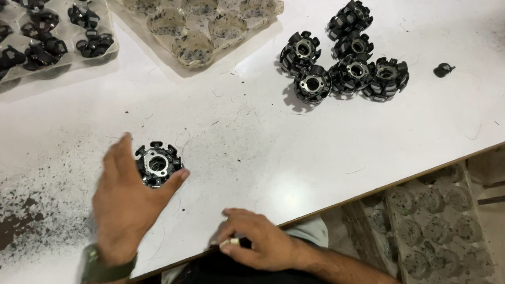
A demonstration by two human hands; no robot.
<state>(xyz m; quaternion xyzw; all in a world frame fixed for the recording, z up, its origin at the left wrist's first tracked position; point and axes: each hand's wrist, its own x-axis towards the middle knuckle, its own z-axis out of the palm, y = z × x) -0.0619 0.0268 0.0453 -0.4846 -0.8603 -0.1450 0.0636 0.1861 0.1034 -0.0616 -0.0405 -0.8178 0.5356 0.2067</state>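
Black rotor cluster (342, 57) beyond hands' stator (157, 164)

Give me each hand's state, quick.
Left hand: open, fingers spread around the black stator core on the white table, thumb and finger at its sides.
Right hand: curled at the table edge; holding anything cannot be told.

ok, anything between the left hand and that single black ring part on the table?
Nothing visible. The left hand is cupped around the black ring part, thumb and fingers at its sides, only bare white table about it. The right hand rests at the table edge, apart.
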